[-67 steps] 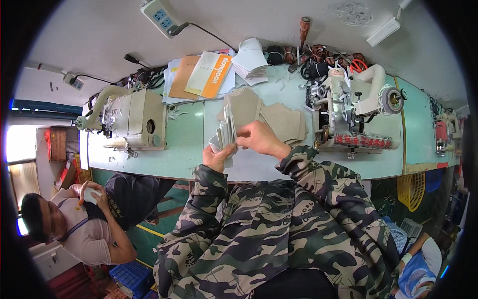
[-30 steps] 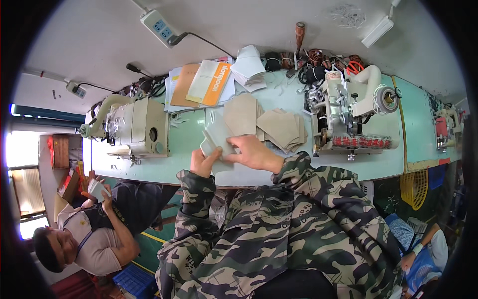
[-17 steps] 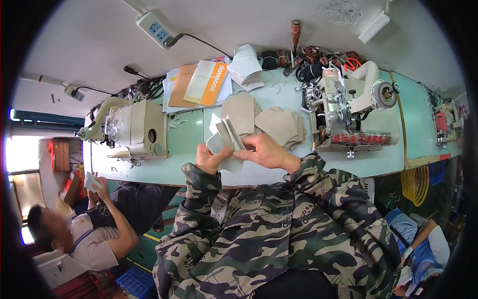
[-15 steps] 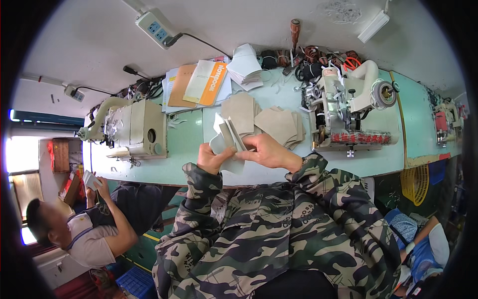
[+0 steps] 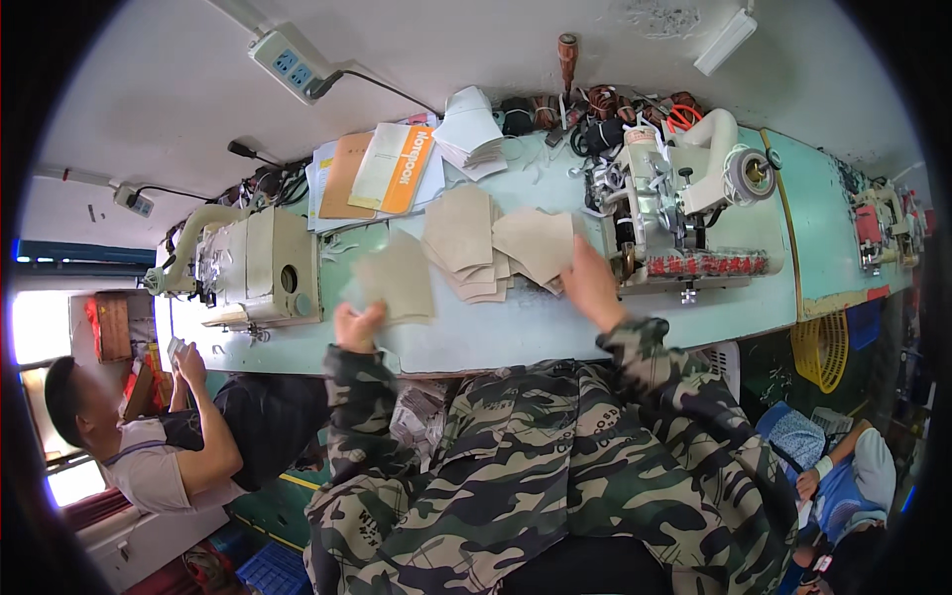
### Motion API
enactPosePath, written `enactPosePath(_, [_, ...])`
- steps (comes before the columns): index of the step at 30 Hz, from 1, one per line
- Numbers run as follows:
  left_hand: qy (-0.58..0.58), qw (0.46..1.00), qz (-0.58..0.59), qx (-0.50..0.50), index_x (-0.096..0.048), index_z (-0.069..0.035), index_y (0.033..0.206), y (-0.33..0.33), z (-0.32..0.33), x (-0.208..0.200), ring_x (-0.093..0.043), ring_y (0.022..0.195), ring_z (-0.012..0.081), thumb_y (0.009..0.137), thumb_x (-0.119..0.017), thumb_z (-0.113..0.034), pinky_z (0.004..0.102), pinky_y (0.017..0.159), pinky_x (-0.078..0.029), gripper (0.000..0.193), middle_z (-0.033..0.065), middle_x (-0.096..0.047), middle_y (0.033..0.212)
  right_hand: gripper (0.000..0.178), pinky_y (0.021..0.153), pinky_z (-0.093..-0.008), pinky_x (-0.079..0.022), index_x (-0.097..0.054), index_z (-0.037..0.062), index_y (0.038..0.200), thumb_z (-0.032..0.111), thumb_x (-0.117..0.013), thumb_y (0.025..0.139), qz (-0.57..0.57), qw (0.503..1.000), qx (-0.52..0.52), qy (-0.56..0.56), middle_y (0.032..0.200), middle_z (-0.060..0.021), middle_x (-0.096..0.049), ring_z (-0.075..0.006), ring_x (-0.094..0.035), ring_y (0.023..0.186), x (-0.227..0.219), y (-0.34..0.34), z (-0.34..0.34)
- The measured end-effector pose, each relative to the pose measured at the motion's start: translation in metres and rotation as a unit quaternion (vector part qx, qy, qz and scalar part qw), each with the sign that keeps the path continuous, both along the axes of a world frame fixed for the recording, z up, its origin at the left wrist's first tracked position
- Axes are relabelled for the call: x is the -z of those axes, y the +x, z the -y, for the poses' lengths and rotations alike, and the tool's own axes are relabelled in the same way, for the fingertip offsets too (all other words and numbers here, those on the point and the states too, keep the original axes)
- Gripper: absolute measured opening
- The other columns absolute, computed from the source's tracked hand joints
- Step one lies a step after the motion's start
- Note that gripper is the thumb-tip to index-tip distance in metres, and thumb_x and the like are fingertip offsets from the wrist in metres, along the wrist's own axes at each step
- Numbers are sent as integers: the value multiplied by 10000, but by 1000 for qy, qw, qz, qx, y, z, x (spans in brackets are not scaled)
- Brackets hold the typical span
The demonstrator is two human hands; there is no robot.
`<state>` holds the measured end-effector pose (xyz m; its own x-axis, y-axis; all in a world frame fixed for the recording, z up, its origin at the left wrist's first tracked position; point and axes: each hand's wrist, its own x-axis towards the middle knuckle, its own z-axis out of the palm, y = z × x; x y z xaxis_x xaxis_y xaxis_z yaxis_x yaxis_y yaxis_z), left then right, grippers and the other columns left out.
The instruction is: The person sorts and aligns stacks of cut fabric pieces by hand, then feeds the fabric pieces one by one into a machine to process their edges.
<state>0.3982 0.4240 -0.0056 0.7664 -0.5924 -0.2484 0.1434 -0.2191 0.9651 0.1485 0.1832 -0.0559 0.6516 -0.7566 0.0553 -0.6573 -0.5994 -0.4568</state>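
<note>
My left hand (image 5: pixel 359 325) is closed on the lower left edge of several flat beige cut pieces (image 5: pixel 400 283), held over the left part of the table and smeared by motion. At the right edge of the right pile of beige cut pieces (image 5: pixel 534 238), my right hand (image 5: pixel 592 283) pinches that edge; its fingertips are partly hidden. Another fanned pile of beige cut pieces (image 5: pixel 460 230) lies between the hands, overlapping the right pile. Whether the pieces are leather, cloth or card, I cannot tell.
Sewing-type machines (image 5: pixel 260 263) (image 5: pixel 684 213) stand left and right on the pale green table (image 5: pixel 496 332). Behind the piles are an orange-and-cream notebook (image 5: pixel 392 169), white cut pieces (image 5: pixel 468 129) and tangled cables. A co-worker (image 5: pixel 169 436) sits at left; another person (image 5: pixel 833 476) is at lower right.
My hands have parted. The left has swung left with the beige pieces, which now lie flatter instead of bent upright. The right has let go of them and moved right to the right pile.
</note>
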Motion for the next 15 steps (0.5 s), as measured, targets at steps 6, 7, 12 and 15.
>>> enactPosePath(6, [-49, 983, -126, 122, -635, 22, 1119, -39, 24, 62, -634, 805, 151, 767, -675, -132, 280, 732, -501, 385, 59, -679, 981, 274, 694, -274, -491, -535, -40, 1121, 84, -627, 895, 327, 731, -31, 599, 964, -67, -662, -120, -611, 803, -1, 35, -48])
enactPosePath(7, [-50, 984, -123, 121, -635, 22, 1119, -44, 23, 66, -634, 805, 151, 767, -675, -132, 280, 732, -501, 385, 59, -679, 981, 274, 694, -274, -491, -535, -40, 1121, 84, -627, 895, 297, 740, -5, 604, 964, -67, -662, -120, -611, 803, -5, 40, -50])
enactPosePath(12, [-139, 978, -152, -24, -650, 51, 1042, -29, -8, 63, -654, 823, 199, 835, -603, -67, 322, 733, -523, 243, 97, -675, 940, 236, 706, -280, -501, -577, -26, 1068, 106, -648, 886, 356, 702, 17, 616, 960, -76, -664, -135, -637, 811, -21, 70, -17])
enactPosePath(15, [-34, 989, -118, -78, -603, 61, 1131, -13, -12, 53, -666, 800, 222, 856, -554, -69, 336, 723, -533, 308, 131, -680, 954, 363, 771, -338, -509, -549, -24, 1125, 214, -670, 880, 252, 903, -65, 343, 1008, -124, -658, -214, -648, 893, -28, 85, -8])
